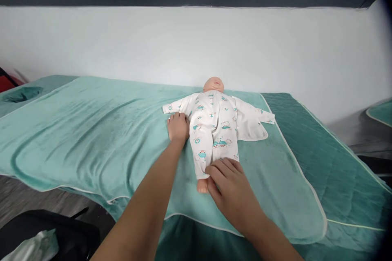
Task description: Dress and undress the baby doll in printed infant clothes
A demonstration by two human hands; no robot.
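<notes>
A baby doll [213, 85] lies on its back on a light green blanket [101, 130], head towards the wall. It wears white printed trousers [216, 126], pulled high over its chest, and a white jacket [249, 122] with the sleeves spread out. The right-hand jacket flap lies open on the blanket. My left hand [178, 127] is at the doll's side below one sleeve, fingers curled at the jacket's edge, fingertips hidden. My right hand [228, 189] closes over the trouser hem at the lower leg. One bare foot [202, 186] shows beside my thumb; the other is hidden behind my hand.
A darker green quilted cover [330, 163] lies under the blanket. Behind the bed stands a white wall [171, 45]. At lower left, a black seat [73, 230] holds a crumpled pale cloth or packet [36, 246]. Another green-covered surface [381, 112] is at far right.
</notes>
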